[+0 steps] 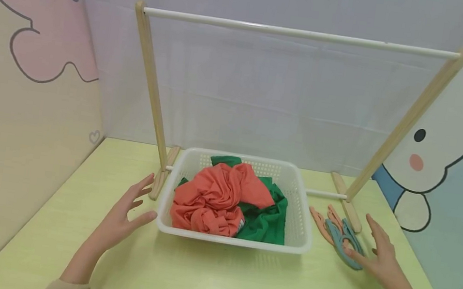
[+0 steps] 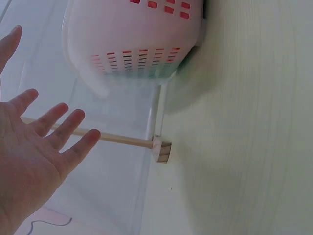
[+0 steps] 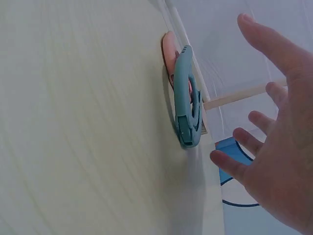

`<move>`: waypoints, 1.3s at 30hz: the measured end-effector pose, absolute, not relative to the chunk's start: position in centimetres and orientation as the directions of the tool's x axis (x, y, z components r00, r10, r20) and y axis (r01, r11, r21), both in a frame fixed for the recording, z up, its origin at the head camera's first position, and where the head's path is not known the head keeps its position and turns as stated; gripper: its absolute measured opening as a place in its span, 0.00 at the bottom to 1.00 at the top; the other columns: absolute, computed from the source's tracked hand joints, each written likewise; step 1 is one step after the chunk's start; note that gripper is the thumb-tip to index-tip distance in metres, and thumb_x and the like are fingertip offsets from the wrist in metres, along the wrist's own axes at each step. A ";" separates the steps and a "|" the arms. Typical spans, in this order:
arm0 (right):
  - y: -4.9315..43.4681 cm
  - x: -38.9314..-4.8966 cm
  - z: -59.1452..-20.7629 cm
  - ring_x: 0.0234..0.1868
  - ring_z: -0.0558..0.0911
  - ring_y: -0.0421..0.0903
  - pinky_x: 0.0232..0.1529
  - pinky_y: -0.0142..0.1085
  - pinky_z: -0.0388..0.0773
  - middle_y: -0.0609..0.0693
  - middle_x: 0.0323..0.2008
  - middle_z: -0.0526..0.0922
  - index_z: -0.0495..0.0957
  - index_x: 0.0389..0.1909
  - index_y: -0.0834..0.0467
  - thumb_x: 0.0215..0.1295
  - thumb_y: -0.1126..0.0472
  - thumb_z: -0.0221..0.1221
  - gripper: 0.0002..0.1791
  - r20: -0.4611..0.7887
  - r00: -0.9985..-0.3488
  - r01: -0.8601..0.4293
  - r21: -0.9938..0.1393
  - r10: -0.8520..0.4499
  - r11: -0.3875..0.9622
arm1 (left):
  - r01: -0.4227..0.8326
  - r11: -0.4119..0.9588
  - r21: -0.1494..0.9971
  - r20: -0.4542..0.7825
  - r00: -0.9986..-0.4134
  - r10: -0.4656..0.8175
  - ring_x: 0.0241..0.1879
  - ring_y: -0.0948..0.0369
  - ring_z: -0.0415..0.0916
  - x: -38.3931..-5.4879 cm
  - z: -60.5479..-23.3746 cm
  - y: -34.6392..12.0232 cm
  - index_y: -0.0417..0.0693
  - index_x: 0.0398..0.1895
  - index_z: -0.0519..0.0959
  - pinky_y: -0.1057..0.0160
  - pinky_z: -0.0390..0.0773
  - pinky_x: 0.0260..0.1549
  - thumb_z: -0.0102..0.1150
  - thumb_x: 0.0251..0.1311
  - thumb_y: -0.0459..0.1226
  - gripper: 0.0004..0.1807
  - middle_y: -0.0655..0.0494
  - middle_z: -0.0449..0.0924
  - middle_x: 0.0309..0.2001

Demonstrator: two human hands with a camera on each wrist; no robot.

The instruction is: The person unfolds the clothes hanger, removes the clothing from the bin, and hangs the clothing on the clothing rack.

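Observation:
A white plastic basket stands on the table, holding a crumpled coral-red cloth and a green cloth. To the basket's left my left hand hovers with fingers spread, holding nothing; in the left wrist view its palm faces the basket's side. On the right, my right hand is held above the table, fingers apart and nothing in them. Beside it lie a blue clothes clip and an orange clothes clip, which partly overlap. The right wrist view shows the blue clip apart from the fingers.
A wooden rack with a white top bar spans the space behind and above the basket. Its left foot and right foot rest on the table. Printed walls stand at both sides, with a white sheet at the back.

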State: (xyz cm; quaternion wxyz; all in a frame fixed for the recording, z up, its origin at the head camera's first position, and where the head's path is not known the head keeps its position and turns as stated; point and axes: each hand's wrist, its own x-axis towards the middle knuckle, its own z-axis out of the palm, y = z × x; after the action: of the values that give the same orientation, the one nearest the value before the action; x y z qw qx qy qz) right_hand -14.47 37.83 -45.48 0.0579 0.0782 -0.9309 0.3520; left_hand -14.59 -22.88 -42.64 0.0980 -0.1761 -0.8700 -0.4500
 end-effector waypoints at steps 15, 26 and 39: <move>39.1 -13.7 -47.3 0.67 0.55 0.77 0.58 0.62 0.67 0.79 0.72 0.44 0.21 0.77 0.57 0.73 0.54 0.54 0.53 -0.170 -0.983 0.095 -0.790 -0.067 0.606 | 0.254 0.320 0.913 0.225 -0.966 0.126 0.63 0.45 0.67 -14.2 -43.7 -20.0 0.59 0.80 0.46 0.75 0.76 0.51 0.63 0.64 0.33 0.47 0.44 0.53 0.76; 39.9 -13.2 -48.0 0.55 0.58 0.26 0.42 0.21 0.67 0.72 0.73 0.49 0.22 0.78 0.57 0.76 0.52 0.50 0.49 -0.209 -0.976 0.136 -0.804 -0.060 0.579 | 0.137 0.244 0.960 0.114 -0.988 0.107 0.57 0.75 0.70 -13.0 -44.2 -19.4 0.54 0.80 0.47 0.76 0.78 0.50 0.67 0.59 0.33 0.50 0.40 0.56 0.74; 39.2 -14.1 -47.2 0.70 0.51 0.74 0.60 0.67 0.60 0.76 0.74 0.42 0.22 0.77 0.58 0.74 0.53 0.55 0.53 -0.238 -0.970 0.165 -0.812 -0.058 0.560 | -0.014 0.108 0.994 -0.022 -0.997 0.074 0.59 0.80 0.64 -12.3 -45.5 -18.5 0.61 0.79 0.48 0.74 0.72 0.52 0.57 0.66 0.34 0.43 0.50 0.53 0.76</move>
State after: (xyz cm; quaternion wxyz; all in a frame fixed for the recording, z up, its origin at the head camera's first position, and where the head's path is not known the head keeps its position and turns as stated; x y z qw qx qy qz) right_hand -14.08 39.23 -47.24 -0.1194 -0.0305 -0.8749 0.4683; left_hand -12.26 -18.50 -45.48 -0.0328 -0.0201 -0.7435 -0.6676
